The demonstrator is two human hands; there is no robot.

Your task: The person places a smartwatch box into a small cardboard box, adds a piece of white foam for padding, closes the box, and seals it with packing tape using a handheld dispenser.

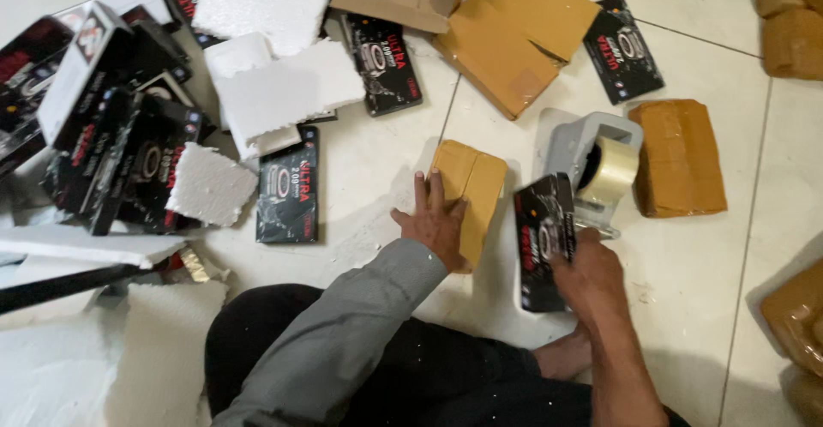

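The person sits on the tiled floor with legs folded, both arms reaching forward; the left hand lies flat, fingers spread, on a small parcel wrapped in brown tape that rests on the floor straight ahead, so its grip is wide and merely pressing, not clasping; the right hand has its grip closed around the lower end of a flat black box with red and white print, holding it tilted just beside the parcel; right behind that box stands a grey tape dispenser with a roll of clear tape in it, touching or nearly touching the box, I cannot tell which; to the right of the dispenser lies a larger brown-taped parcel, apart from the hands; further back sits torn cardboard, with another black box next to it and one more to its left; off to the left there are broken slabs of white foam, a black box lying flat, and a heap of the same boxes piled loosely; more foam lies near the person's left knee; more brown parcels show at the right edge.
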